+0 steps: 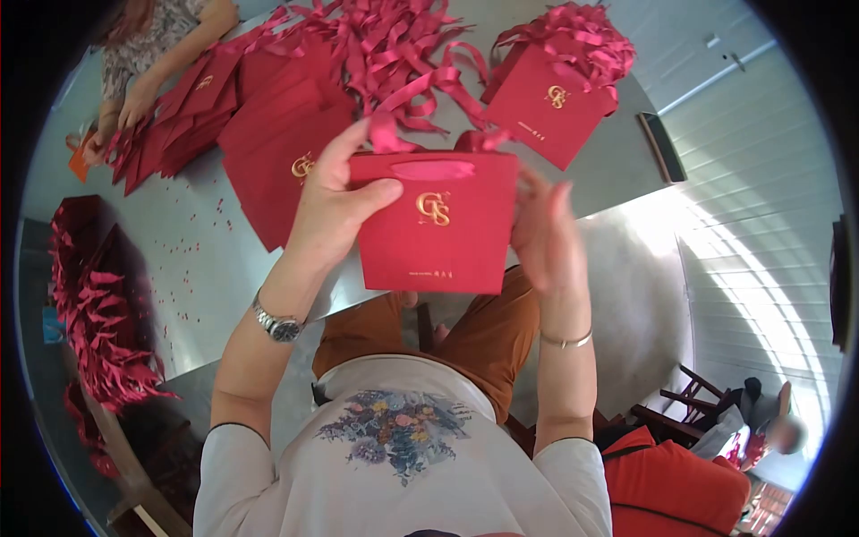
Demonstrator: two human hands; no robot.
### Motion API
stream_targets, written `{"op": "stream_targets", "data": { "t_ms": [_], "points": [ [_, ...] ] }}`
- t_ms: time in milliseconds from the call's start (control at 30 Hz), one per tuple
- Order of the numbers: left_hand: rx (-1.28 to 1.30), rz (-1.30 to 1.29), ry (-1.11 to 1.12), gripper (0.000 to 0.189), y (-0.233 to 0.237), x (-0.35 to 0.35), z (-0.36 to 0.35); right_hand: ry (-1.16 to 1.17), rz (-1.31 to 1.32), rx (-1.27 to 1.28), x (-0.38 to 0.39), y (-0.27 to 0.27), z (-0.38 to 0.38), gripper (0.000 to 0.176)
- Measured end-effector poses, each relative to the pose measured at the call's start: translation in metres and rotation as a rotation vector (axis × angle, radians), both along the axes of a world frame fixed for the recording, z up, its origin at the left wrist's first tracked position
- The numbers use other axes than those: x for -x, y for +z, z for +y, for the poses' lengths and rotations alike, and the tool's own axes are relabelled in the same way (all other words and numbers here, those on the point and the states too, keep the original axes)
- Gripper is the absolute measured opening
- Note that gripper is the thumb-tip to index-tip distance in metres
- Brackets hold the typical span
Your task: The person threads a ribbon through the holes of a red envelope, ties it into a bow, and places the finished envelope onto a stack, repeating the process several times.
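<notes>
My one view comes from the camera worn on the person's head. It faces forward and steeply down, close above the person's chest (394,447) and both forearms. I get the near part of the bench (608,179) at middle range, with the room's wall (761,134) curving round the rounded, dark-edged frame. No second view shares this scene.

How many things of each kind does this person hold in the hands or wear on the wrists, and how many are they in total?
Red bag: 1
Wristwatch: 1
Bracelet: 1
Total: 3
</notes>
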State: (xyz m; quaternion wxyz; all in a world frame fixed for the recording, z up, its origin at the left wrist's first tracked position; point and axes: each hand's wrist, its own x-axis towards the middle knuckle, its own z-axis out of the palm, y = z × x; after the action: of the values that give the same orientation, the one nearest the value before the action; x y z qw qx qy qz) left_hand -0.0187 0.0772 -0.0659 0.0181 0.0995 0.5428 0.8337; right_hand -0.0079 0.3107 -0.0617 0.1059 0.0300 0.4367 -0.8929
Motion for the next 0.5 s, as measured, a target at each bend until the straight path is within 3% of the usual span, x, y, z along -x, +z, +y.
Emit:
{"op": "stream_targets", "data": {
  "t_ms": [67, 100, 167, 267, 300, 333, 367, 400, 433, 500],
  "points": [
    [0.014, 0.035, 0.016, 0.066, 0.001, 0.004, 0.003, 0.157, 0.262, -0.427, -0.014, -0.005, 0.008, 0.036],
    [0.035, 0.037, 0.046, 0.065, -0.002, 0.006, 0.005, 0.17, 0.188, -0.502, -0.014, -0.006, 0.011, 0.021],
    [0.055, 0.046, 0.073, 0.064, -0.001, 0.007, 0.006, -0.086, 0.247, -0.533, -0.012, -0.002, 0.012, 0.019],
    [0.45, 0.166, 0.162, 0.057, 0.007, -0.003, -0.001, -0.507, 0.4, -0.31, 0.022, 0.003, 0.024, 0.014],
    [0.45, 0.172, 0.159, 0.057, 0.005, -0.007, -0.005, -0.598, 0.417, -0.364, 0.038, 0.003, 0.033, 0.015],
    [0.656, 0.248, 0.196, 0.052, 0.0, -0.01, -0.011, -0.688, 0.433, -0.418, 0.055, 0.001, 0.045, 0.016],
    [0.864, 0.32, 0.236, 0.046, -0.004, -0.013, -0.015, -0.712, 0.408, -0.497, 0.075, -0.009, 0.056, 0.019],
    [0.9, 0.354, 0.285, 0.038, -0.007, -0.016, -0.015, -0.732, 0.38, -0.576, 0.092, -0.02, 0.066, 0.021],
    [0.904, 0.35, 0.291, 0.038, -0.009, -0.02, -0.019, -0.661, 0.319, -0.84, 0.104, -0.025, 0.074, 0.026],
    [1.241, 0.629, 0.397, 0.038, -0.012, -0.027, -0.03, -0.648, 0.316, -0.862, 0.109, -0.033, 0.07, 0.028]
  ]
}}
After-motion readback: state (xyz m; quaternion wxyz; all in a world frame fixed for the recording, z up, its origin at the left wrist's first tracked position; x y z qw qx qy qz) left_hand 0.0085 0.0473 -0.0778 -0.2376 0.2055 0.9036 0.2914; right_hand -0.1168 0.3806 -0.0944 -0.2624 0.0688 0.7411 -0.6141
